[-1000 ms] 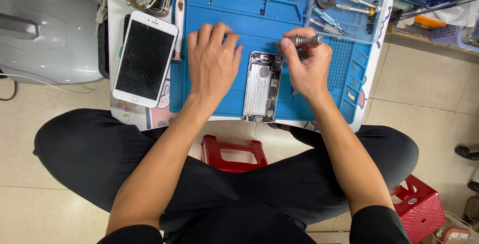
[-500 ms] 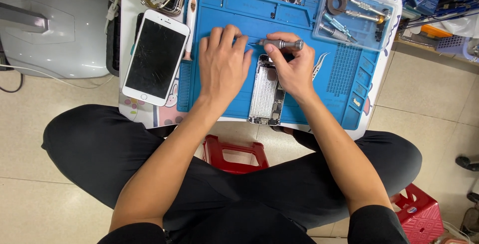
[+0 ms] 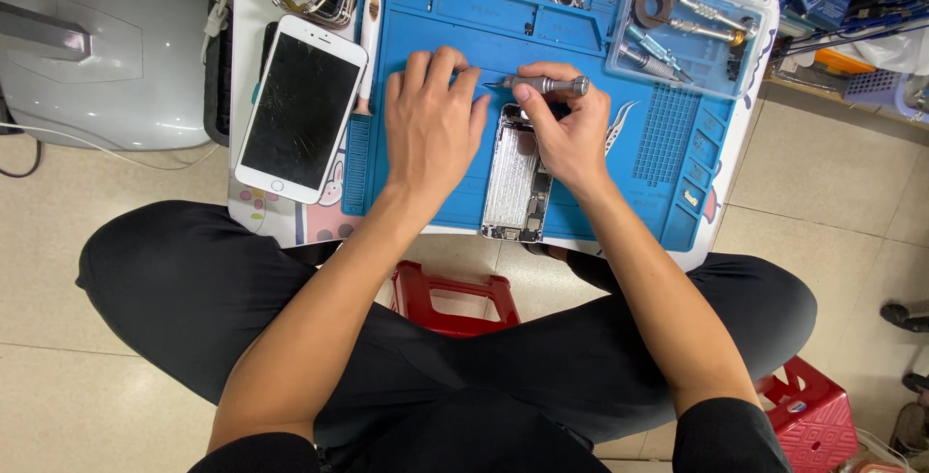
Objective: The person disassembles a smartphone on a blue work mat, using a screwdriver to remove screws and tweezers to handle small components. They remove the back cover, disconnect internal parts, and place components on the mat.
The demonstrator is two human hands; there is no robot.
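An opened phone body with its insides showing lies on a blue repair mat, its lower end at the table's near edge. My right hand rests on the upper right of the phone body and grips a small grey screwdriver, held level with its tip pointing left. My left hand lies flat on the mat just left of the phone body, its fingertips close to the screwdriver tip. A white phone screen with cracked black glass sits left of the mat.
A clear tray with several metal tools sits at the mat's upper right. Tweezers lie right of my right hand. A grey appliance stands on the floor to the left. Red stools stand near my legs.
My right hand has moved left with the screwdriver, from the phone body's right side to over its top. My left hand stayed flat beside the phone.
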